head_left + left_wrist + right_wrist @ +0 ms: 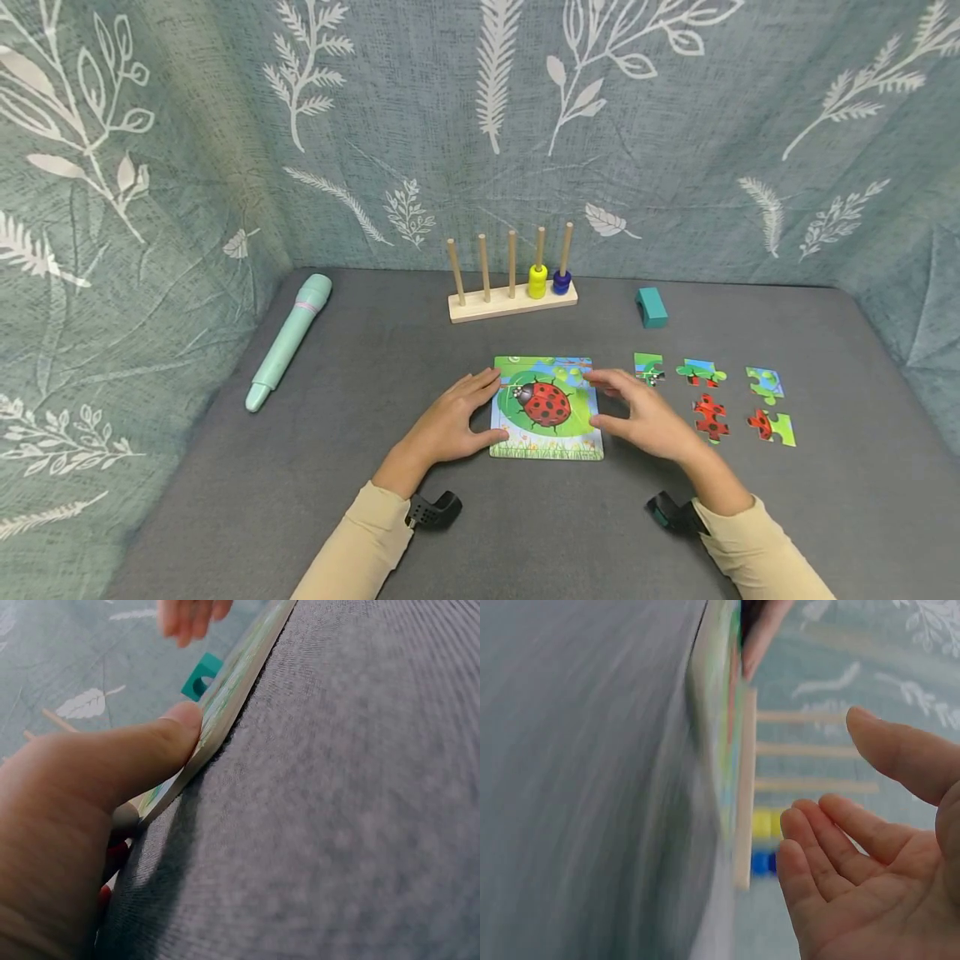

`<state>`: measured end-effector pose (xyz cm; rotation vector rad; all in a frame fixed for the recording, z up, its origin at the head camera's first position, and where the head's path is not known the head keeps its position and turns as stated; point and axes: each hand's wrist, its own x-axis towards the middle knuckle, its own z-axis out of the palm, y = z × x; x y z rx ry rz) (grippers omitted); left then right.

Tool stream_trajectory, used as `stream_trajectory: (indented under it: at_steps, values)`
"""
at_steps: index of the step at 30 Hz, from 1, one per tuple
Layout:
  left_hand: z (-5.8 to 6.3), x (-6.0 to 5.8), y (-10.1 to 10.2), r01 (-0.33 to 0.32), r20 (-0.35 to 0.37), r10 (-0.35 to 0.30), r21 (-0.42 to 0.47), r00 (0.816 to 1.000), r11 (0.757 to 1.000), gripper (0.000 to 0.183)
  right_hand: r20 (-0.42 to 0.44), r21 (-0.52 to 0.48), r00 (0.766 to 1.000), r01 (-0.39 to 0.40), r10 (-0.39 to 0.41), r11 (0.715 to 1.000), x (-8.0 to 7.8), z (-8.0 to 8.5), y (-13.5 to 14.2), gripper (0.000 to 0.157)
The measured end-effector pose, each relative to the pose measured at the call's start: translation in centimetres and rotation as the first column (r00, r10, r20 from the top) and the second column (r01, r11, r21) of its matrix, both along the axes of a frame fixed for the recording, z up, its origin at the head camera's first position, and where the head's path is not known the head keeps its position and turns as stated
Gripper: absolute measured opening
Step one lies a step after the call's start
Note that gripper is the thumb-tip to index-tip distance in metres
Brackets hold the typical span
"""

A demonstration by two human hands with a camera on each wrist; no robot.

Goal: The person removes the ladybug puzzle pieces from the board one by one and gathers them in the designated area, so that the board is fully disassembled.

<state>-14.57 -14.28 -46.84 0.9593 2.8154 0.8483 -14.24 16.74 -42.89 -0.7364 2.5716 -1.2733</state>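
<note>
A square ladybug puzzle board (546,404) lies in the middle of the table. My left hand (453,421) holds its left side, fingers toward the far corner. In the left wrist view the thumb (161,742) presses the board's edge, and the other fingers are mostly hidden. My right hand (637,410) is at the right side, fingers and thumb spread apart. The right wrist view shows its palm (877,885) bare, with relaxed fingers beside the blurred board. Several loose ladybug puzzle pieces (710,417) lie to the right of that hand.
Behind the board stands a wooden peg rack (480,310) with yellow rings (537,283) and blue rings (562,283). A teal block (652,307) sits at the back right, and a mint-green microphone-shaped toy (288,343) lies at left. Patterned curtain (420,100) encloses the table's back.
</note>
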Motion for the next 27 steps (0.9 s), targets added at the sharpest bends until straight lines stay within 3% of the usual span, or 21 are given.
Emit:
stream_trajectory:
  at_steps: [4, 10, 12, 19, 27]
  values:
    - [0.0, -0.1, 0.0, 0.001, 0.016, -0.001, -0.011, 1.0, 1.0, 0.076, 0.006, -0.06, 0.999, -0.051, 0.052, 0.997, -0.9, -0.3, -2.9, 0.054]
    - [-0.1, -0.1, 0.0, 0.007, 0.014, -0.007, -0.014, 1.0, 1.0, 0.076, 0.1, -0.072, 0.992, -0.064, 0.071, 0.995, -1.9, -1.1, -5.8, 0.056]
    - [-0.2, -0.2, 0.0, 0.01, 0.008, -0.01, -0.006, 1.0, 1.0, 0.076, 0.096, -0.052, 0.993, -0.066, 0.071, 0.996, -2.0, -1.5, -6.2, 0.055]
    - [-0.3, -0.2, 0.0, 0.008, 0.002, -0.008, 0.017, 1.0, 1.0, 0.075, -0.063, 0.037, 0.996, -0.055, 0.057, 0.998, -1.7, -2.7, -7.0, 0.047]
    - [-0.3, -0.1, 0.0, 0.013, -0.001, -0.013, 0.029, 1.0, 1.0, 0.073, -0.186, 0.125, 0.982, -0.007, 0.03, 0.992, -0.9, -3.2, -8.2, 0.043]
